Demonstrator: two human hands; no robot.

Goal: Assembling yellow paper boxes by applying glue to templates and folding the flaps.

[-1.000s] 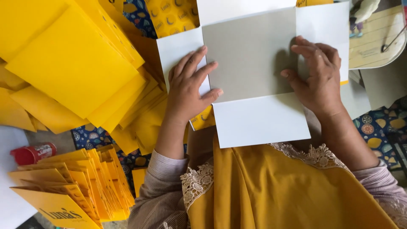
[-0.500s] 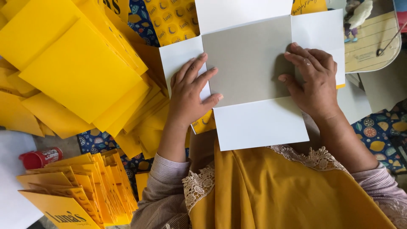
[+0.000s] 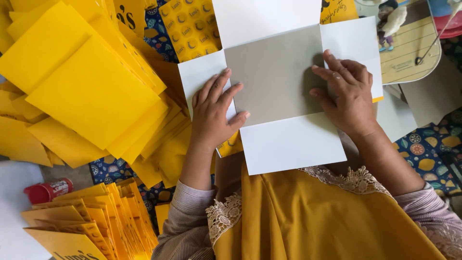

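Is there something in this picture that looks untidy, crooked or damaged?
Nothing looks damaged. The left hand and right hand press flat on the white card blank with its grey centre panel. Only the yellow folded cards on the left look untidy: they lie fanned out in a loose, overlapping heap.

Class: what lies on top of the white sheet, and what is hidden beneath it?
A grey board lies on the white sheet, with the left hand and right hand pressing. Yellow edges peek out; the rest underneath is covered.

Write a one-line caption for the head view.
Left hand and right hand press flat on a grey-and-white card sheet, yellow card stacks beside it.
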